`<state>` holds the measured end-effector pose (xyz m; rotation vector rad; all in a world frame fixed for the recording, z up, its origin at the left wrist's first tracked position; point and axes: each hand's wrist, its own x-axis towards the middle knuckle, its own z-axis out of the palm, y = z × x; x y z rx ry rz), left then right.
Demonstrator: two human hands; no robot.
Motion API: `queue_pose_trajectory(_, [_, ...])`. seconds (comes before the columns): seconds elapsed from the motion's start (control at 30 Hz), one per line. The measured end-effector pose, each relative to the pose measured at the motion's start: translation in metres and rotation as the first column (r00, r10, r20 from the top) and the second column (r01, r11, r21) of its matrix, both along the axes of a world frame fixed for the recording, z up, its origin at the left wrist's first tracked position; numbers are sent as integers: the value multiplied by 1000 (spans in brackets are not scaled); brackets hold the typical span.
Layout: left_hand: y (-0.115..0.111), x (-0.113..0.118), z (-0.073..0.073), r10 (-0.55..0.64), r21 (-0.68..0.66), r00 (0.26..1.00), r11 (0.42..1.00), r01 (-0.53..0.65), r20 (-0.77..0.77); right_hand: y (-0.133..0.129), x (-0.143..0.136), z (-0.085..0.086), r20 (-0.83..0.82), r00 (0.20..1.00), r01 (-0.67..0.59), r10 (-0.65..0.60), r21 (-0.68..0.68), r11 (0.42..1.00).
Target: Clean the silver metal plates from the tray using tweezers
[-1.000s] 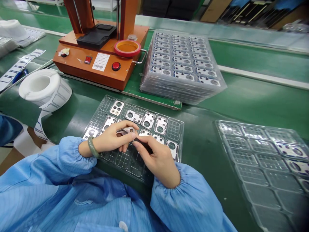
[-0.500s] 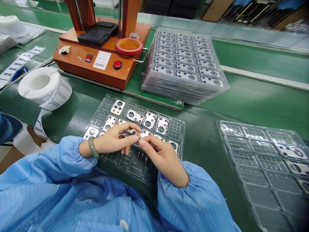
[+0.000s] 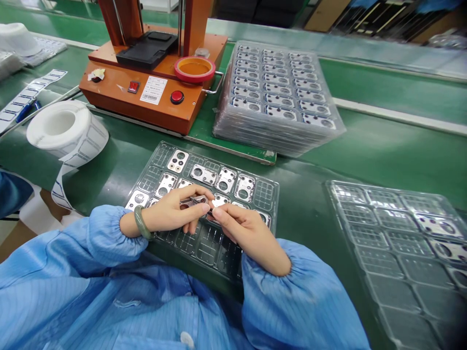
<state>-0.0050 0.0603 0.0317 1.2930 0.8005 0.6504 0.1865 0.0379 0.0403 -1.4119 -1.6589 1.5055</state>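
Observation:
Between the thumb and fingers of my left hand is a small metal plate with round holes, which looks like a phone camera bracket. My right hand is closed in a pinch at the plate's right end, close to my left thumb tip. A small dark bit shows there, too small to name. Both hands are over a clear plastic tray whose pockets hold several similar plates; some pockets hold none. My fingers hide part of the held plate and the tray's middle.
An orange press machine stands behind, a red tape roll on it. Stacked filled trays are at back right. Another clear tray with a few plates lies right. A white label roll sits left.
My right hand has shifted slightly right and up, with its forearm turned a little outward; its pinch stays at the plate's end. My left hand holds almost still.

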Motion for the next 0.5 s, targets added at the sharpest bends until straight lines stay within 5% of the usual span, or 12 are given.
queue_pose_trajectory(0.5, [1,1,3,17,-44,999,999,-15,37,0,0,-4,-39,999,-13,12,-26,1000])
